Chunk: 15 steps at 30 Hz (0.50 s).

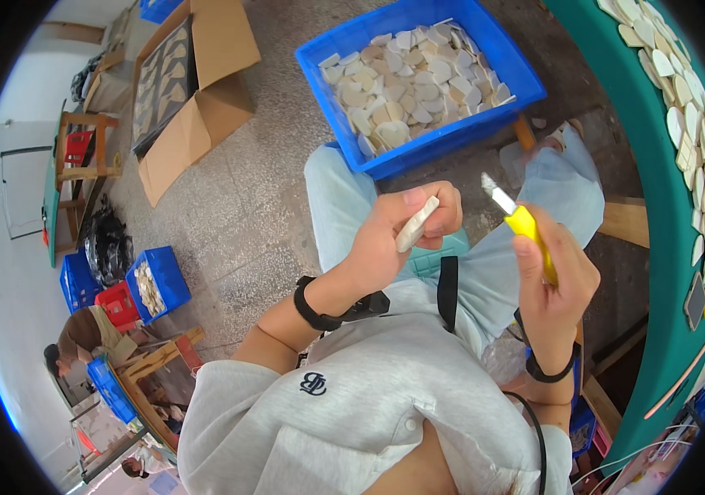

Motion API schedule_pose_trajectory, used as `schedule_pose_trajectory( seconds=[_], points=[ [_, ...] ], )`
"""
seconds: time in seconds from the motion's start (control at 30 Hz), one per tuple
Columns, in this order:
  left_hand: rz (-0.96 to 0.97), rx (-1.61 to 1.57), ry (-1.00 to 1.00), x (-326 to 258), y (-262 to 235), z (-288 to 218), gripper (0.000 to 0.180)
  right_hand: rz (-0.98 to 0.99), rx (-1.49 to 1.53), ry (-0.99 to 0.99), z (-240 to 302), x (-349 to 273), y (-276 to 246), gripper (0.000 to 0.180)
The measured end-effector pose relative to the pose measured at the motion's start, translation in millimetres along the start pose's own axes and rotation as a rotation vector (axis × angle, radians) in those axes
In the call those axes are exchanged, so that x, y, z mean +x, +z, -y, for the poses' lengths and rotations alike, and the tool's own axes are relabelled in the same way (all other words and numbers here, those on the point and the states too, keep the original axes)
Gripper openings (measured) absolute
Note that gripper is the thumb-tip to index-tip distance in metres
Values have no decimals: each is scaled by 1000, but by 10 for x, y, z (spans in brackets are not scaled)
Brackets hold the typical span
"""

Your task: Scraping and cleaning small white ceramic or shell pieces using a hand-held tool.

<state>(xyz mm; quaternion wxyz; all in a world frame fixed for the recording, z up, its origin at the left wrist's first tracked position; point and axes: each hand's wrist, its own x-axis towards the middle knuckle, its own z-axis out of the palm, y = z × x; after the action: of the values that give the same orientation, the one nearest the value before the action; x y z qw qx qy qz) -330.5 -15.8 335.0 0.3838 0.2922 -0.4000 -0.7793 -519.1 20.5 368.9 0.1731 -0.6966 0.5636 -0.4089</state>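
Note:
My left hand point(406, 224) is closed around a small off-white flat piece point(418, 224), pinched on edge between thumb and fingers over my lap. To its right, my right hand point(557, 268) grips a yellow-handled utility knife point(526, 227). The knife's blade points up and to the left, apart from the piece. Beyond both hands, a blue plastic bin point(410, 163) holds a heap of similar flat pale pieces point(418, 82).
A green-topped table point(617, 58) curves along the right, bearing many pale pieces point(691, 124) and a phone point(695, 301). An open cardboard box point(224, 49) stands on the floor at the upper left. Farther left are a blue bin point(172, 276) and another person point(80, 338).

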Motion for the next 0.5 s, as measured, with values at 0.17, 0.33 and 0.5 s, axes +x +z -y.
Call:
schedule_pose_trajectory(
  seconds=[0.17,0.33,0.5],
  points=[
    [87,-193,-70,56,-55,88,30,82,232,209,-4,-17,-49,20],
    [-32,504,21,276,64,228,44,143,504,318,-153,-81,105,38],
    [193,394,0,689,340,322,68,-35,513,377,-448,-41,67,41]
  ],
)
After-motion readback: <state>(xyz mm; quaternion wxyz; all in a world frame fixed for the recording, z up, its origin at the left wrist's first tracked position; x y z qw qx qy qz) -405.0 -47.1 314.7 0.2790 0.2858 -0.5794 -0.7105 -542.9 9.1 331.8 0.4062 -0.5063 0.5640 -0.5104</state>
